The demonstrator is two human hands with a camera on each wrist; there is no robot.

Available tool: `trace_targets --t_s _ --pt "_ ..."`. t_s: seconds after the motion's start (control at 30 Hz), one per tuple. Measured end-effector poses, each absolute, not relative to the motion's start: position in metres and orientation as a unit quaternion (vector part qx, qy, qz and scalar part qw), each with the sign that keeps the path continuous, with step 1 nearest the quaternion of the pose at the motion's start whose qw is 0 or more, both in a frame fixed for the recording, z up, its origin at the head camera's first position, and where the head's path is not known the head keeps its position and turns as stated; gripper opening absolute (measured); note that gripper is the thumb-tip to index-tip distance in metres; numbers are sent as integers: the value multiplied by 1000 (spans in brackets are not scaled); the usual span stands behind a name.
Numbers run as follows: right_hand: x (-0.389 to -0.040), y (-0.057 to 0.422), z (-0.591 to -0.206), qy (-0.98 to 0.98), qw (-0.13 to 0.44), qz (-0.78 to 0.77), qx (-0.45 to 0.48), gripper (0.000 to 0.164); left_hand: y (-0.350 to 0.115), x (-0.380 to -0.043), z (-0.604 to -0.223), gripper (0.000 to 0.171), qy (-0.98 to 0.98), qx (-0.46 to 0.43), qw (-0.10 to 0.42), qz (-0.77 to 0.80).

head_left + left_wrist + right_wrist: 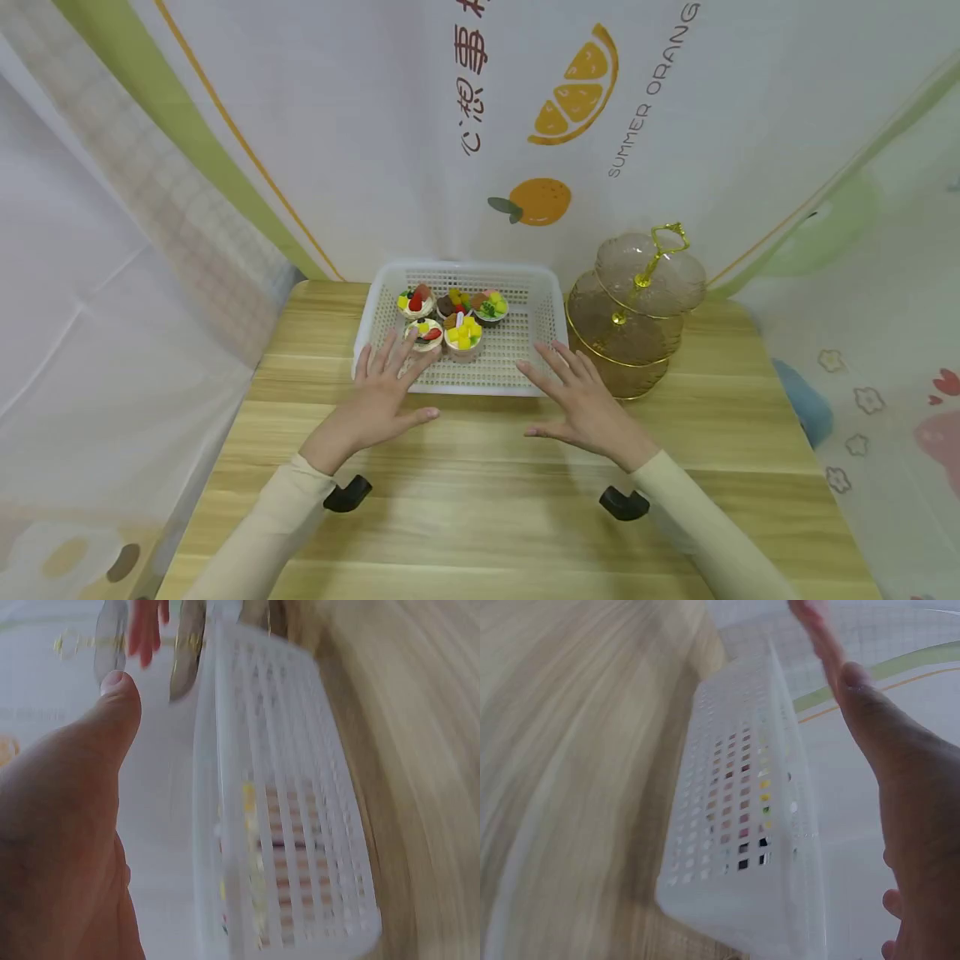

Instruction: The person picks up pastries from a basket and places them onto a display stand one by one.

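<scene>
A white perforated plastic basket [536, 354] stands on the table, holding several dessert cups topped with fruit pieces. One cup with yellow cubes [463, 336] is at the front, beside a cup with a red slice [428, 333]. Fingers spread, my left hand [375, 404] hovers by the basket's front left, partly overlapping a cup in the head view. My right hand [588, 408], also spread, hovers near the front right corner. Neither hand holds anything. Both wrist views show the basket's slotted wall [285, 825] with the cups partly hidden behind it.
To the basket's right stands a three-tier stand [626, 329] with clear gold-rimmed plates and a gold handle. A printed curtain [375, 150] hangs behind the wooden table [487, 500]. Black fittings [347, 493] show below both wrists.
</scene>
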State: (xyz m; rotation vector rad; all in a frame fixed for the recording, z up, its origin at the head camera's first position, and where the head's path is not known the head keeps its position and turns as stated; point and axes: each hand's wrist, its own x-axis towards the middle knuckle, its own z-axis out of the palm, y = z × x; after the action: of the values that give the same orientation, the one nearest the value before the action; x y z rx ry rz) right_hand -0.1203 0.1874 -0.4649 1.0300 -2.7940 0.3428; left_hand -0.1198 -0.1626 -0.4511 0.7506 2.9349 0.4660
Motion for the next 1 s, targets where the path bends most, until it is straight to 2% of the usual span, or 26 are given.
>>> trace_targets --t_s 0.23,0.43,0.73,1.0 --pt "-158 167 -454 -927 81 187 314 97 -203 -134 -465 87 967 166 42 187" --pt "-194 145 -452 -928 44 288 230 90 -227 -137 -474 89 969 116 54 210" --pt "-245 123 -466 -910 17 389 141 83 -233 -139 -485 96 967 88 96 221" --pt "-272 111 -479 -887 -8 456 72 80 -232 -140 -485 95 963 81 111 231"
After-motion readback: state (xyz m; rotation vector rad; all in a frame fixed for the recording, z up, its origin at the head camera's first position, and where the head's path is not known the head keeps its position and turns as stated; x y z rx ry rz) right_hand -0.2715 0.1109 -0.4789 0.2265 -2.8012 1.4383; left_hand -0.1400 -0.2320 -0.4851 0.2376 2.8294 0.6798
